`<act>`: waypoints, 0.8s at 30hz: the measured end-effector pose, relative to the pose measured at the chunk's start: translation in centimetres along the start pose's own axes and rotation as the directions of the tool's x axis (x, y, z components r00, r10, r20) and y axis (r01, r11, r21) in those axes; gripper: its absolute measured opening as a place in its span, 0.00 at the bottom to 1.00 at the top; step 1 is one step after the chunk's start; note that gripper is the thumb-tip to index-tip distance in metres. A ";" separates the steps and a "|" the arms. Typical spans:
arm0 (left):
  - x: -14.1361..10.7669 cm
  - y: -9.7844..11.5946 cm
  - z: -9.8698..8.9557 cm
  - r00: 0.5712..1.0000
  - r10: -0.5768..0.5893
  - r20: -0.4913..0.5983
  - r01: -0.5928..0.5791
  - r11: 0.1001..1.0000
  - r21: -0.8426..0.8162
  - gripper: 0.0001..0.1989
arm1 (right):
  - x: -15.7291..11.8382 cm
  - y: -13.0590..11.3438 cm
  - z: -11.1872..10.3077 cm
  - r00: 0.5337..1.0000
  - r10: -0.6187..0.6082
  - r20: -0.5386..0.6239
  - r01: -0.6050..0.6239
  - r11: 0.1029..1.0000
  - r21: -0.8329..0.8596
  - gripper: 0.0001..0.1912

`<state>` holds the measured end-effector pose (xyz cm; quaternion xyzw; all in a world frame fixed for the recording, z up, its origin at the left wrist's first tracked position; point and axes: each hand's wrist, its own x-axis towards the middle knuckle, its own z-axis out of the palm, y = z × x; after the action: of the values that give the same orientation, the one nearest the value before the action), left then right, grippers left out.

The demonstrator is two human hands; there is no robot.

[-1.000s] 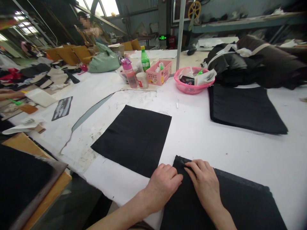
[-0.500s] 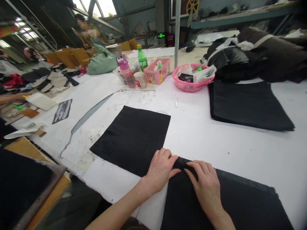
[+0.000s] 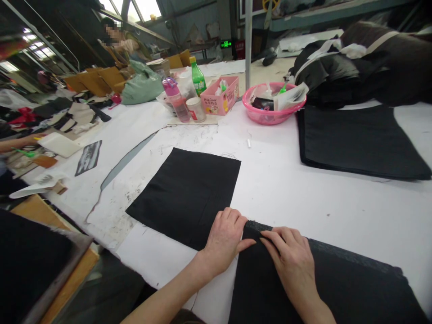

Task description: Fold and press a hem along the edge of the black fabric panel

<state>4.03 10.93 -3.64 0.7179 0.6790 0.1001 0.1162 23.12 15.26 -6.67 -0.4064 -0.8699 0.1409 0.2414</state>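
A black fabric sheet [image 3: 354, 288] lies in front of me at the lower right, with a narrow, greyish, textured strip along its far edge. My left hand [image 3: 222, 238] is closed at the sheet's far left corner, its thumb on the cloth and its fingertips at the edge. Close beside it, my right hand [image 3: 293, 256] pinches the same edge between thumb and fingers. Left of the hands, a second black fabric piece [image 3: 189, 193] lies flat; my left wrist and hand cover its near right corner.
A stack of black fabric [image 3: 361, 139] rests at the right, below a dark cloth bundle [image 3: 371, 67]. Toward the back stand a pink basket [image 3: 273, 114], a pink box [image 3: 219, 101], a green bottle [image 3: 198, 78] and a pink tumbler [image 3: 178, 103]. Another person [image 3: 130, 45] is at the far left.
Both hands keep hold of the sheet's edge, almost in place; the right hand has shifted slightly right. The view has tilted a little, so things at the right sit further right.
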 end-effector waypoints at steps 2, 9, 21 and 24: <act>0.0 0.0 0.0 1.000 0.002 0.004 -0.002 1.000 0.003 0.22 | 0.0 0.1 0.0 1.000 -0.003 0.007 0.003 1.000 0.011 0.06; 0.1 -0.1 0.1 1.000 0.006 -0.005 -0.006 1.000 -0.007 0.21 | 0.2 0.1 -0.1 1.000 -0.024 -0.012 0.024 0.999 0.044 0.05; 0.6 0.1 -0.6 0.982 0.190 -0.016 -0.191 0.980 -0.051 0.21 | 0.3 -0.3 -0.3 0.998 -0.066 0.003 0.065 0.994 0.083 0.05; 1.5 0.1 -1.2 0.981 0.190 0.037 -0.188 0.980 -0.068 0.13 | 0.4 -0.3 -0.4 0.998 -0.069 0.009 0.068 0.993 0.094 0.05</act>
<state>3.84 12.41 -2.46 0.7771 0.6015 0.1170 0.1437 22.91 15.36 -6.05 -0.3638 -0.8771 0.1757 0.2596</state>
